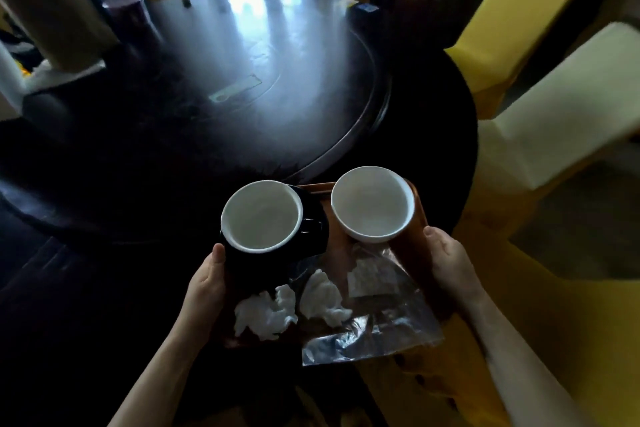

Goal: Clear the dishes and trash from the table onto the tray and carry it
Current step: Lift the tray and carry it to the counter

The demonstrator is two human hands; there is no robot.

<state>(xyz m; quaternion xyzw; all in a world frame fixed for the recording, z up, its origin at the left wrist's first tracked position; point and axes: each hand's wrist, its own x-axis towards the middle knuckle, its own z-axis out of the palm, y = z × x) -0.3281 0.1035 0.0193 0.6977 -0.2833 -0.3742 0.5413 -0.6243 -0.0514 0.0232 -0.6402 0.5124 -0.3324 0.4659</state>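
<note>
A brown wooden tray [419, 246] is held over the near edge of the round dark table [104, 163]. My left hand [206, 282] grips its left side, my right hand [450, 262] its right side. On the tray stand a black cup with a white inside [261, 215] on a black saucer [317, 236] at the left and a white bowl [372, 204] at the right. In front of them lie crumpled white tissues [265, 314] and a clear plastic bag [374, 329] that hangs over the tray's near edge.
A glass turntable [263, 87] covers the table's middle and reflects window light. Yellow and white covered chairs [512, 35] stand close on the right. Dark objects [128, 10] sit at the table's far left edge.
</note>
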